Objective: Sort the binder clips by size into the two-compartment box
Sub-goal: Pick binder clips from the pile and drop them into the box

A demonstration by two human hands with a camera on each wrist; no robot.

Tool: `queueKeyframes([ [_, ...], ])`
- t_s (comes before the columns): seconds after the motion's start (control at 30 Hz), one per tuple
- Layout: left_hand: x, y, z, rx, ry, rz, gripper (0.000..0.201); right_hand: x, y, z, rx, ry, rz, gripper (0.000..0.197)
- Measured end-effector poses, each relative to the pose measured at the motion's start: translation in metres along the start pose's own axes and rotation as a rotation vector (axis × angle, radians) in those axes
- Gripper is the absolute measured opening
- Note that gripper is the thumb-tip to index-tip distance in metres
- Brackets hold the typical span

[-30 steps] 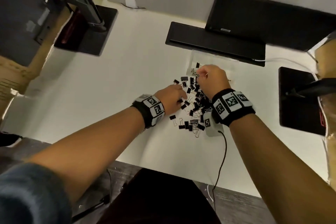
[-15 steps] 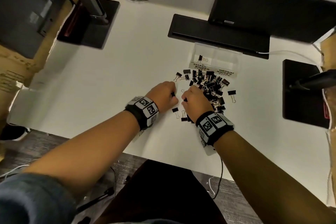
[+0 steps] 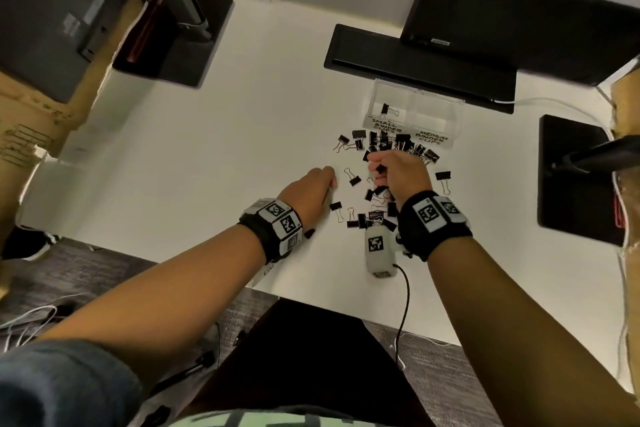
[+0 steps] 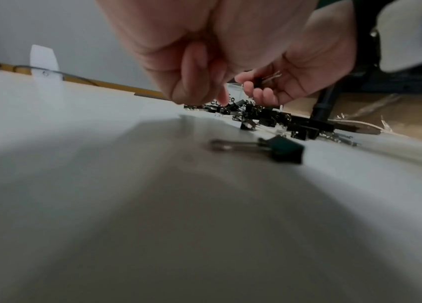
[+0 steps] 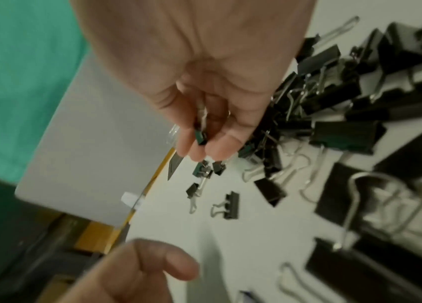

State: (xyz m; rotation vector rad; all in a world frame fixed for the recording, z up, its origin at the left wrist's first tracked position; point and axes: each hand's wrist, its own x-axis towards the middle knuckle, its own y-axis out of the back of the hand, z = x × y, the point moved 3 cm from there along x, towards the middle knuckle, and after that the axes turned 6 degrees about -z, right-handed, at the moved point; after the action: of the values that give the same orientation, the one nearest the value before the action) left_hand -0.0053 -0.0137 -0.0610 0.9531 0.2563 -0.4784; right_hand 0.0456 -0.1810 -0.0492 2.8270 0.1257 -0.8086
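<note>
The right hand [image 3: 398,172] hovers over the pile of binder clips [image 3: 384,180], fingertips [image 5: 196,147] pinched on one small clip [image 5: 200,136], its wire handles tucked back toward the palm. Beyond the pile sits the clear two-compartment box [image 3: 414,111], hard against a black monitor base [image 3: 415,66]; one clip lies in its left cell, labelled small, and the medium cell looks empty. The left hand [image 3: 311,194] rests low on the white table [image 3: 207,149] just left of the pile, fingers loosely curled, nothing visibly between them. A lone clip [image 4: 279,148] lies beside it.

The risks from here are plain. The pinch is shallow, on a smooth little body, so a quick swing toward the box could flick the clip loose. The two cells sit side by side, so a hasty release near the divider may drop it into the wrong one. Handles in the heap look interlocked, and a careless grab could drag several sizes along together.
</note>
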Motion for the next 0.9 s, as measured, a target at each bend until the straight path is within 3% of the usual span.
queueKeyframes([
  [0.07,-0.002,0.002,-0.003,0.016,-0.021,0.062,0.020,0.002,-0.001,-0.002,0.163,-0.063,-0.023,0.024],
  [0.13,-0.003,0.007,-0.010,-0.031,-0.002,0.116,0.021,0.002,-0.004,-0.004,0.156,-0.073,-0.054,0.016],
  [0.2,-0.004,0.014,-0.017,-0.055,0.019,0.099,0.021,0.000,-0.009,-0.006,-0.143,-0.001,-0.065,0.013],
  [0.3,-0.015,0.015,-0.018,0.028,-0.037,-0.102,0.018,-0.004,-0.020,-0.006,-0.651,0.153,-0.054,0.017],
  [0.43,-0.034,0.000,-0.019,0.198,-0.180,-0.330,0.035,-0.002,-0.035,0.000,-0.947,0.195,-0.121,0.031],
  [0.6,-0.037,-0.013,-0.020,0.246,-0.242,-0.406,0.020,-0.001,-0.038,0.004,-0.975,0.198,-0.114,0.027],
  [0.73,-0.034,-0.011,-0.017,0.179,-0.261,-0.298,0.017,-0.001,-0.035,0.005,-0.906,0.200,-0.105,0.024],
  [0.9,-0.023,-0.006,-0.006,0.116,-0.294,-0.114,0.033,-0.003,-0.013,-0.010,-0.532,0.118,-0.079,0.019],
])
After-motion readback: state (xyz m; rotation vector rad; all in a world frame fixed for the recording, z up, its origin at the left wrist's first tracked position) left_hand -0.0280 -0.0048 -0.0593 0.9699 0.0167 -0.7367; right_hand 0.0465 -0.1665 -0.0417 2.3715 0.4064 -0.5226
